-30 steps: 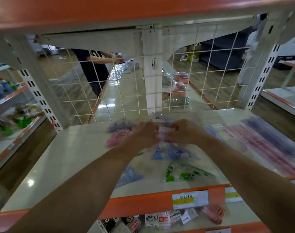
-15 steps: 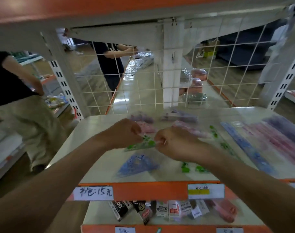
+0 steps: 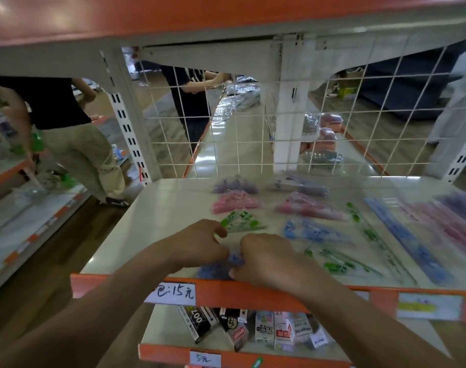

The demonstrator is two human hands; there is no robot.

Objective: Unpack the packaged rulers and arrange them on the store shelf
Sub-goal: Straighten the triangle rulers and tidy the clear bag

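- A blue triangular ruler (image 3: 217, 268) is held at the front edge of the shelf (image 3: 157, 224), just above the orange lip (image 3: 253, 289); it is pinched from both sides, probably so that it can be squared up in line with the pieces behind it.
- The left hand (image 3: 197, 245) is closed on the ruler's left part, thumb and fingers drawn together on it; its grip is judged to be clamped on the blue plastic, though the contact itself is partly hidden.
- The right hand (image 3: 269, 260) is curled over the ruler's right part, its fingertips pressed down at the shelf edge, so the piece is steadied from that side.
- Behind the hands a column has been laid by colour: a green triangle (image 3: 241, 221), then a pink one (image 3: 236, 203), then a purple one (image 3: 234, 184) nearest the wire grid (image 3: 332, 123). The blue piece appears meant as the front item of this column.
- A second column of longer triangles lies to the right: pink (image 3: 310, 207), blue (image 3: 315, 232) and green (image 3: 343, 261), set apart so each colour can be seen.
- Straight rulers are laid slantwise further right, a green one (image 3: 370, 235) and a blue one (image 3: 407, 240), with pink and purple ones beyond, blurred.
- Whether a wrapper is on the held piece cannot be told.
- A handwritten price tag (image 3: 173, 293) is fixed to the lip below the hands.
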